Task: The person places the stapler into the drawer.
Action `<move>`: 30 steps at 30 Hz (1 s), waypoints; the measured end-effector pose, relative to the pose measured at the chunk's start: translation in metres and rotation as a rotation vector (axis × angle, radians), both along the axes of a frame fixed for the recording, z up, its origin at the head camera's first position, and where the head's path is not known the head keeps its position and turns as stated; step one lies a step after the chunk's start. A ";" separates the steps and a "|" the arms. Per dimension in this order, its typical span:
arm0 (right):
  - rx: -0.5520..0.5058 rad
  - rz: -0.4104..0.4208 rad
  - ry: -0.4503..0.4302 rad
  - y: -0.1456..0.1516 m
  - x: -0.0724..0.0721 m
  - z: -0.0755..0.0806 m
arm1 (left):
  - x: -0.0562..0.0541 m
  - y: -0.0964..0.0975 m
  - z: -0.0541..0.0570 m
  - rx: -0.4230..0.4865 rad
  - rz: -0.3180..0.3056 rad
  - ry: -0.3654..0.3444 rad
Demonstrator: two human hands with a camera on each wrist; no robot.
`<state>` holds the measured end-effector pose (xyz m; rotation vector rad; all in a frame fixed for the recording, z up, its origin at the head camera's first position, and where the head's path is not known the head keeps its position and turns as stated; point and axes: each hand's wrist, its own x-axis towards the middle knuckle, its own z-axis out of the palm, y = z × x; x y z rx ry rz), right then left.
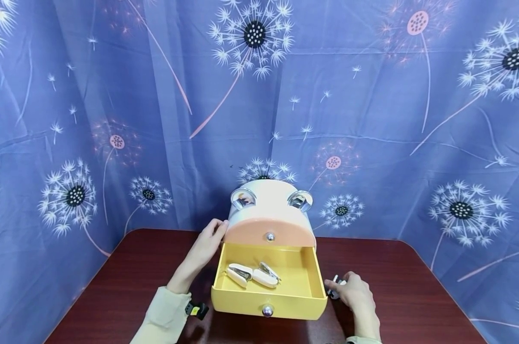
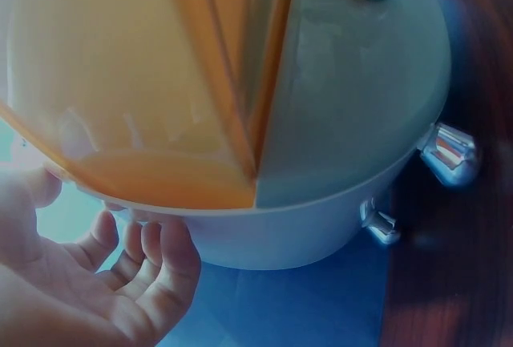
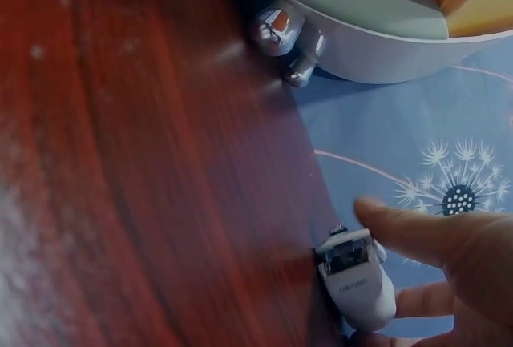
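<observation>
A small white desktop drawer cabinet (image 1: 269,200) stands with its yellow lower drawer (image 1: 238,302) pulled out. My left hand (image 1: 204,249) is at the cabinet's left side, fingertips right at its edge and fingers bent in the left wrist view. Inside the drawer lie two small white mini staplers (image 1: 244,275), end to end. Right of the drawer, another white mini stapler (image 3: 359,287) rests low by the tabletop. My right hand (image 1: 359,292) is around it: the thumb reaches past its dark metal end, apart from it, with other fingers at its side.
The cabinet's upper drawer front (image 1: 246,231) is pink, closed, with a round silver knob (image 1: 270,236). Two shiny silver loops (image 1: 243,198) stick up from its top. A dark red wooden table (image 1: 414,296) carries everything; a blue dandelion-print curtain (image 1: 371,105) hangs behind it.
</observation>
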<state>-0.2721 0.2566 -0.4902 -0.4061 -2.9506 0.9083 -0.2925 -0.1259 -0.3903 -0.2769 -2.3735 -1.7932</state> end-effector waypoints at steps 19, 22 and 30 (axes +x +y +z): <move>0.010 0.026 0.056 0.001 0.000 0.010 | -0.027 -0.006 -0.033 0.021 0.014 0.011; 0.022 0.030 0.090 0.001 0.002 0.016 | -0.027 -0.006 -0.033 0.019 0.013 0.013; 0.031 0.025 0.198 -0.002 0.011 0.042 | -0.027 -0.006 -0.033 0.020 0.017 0.008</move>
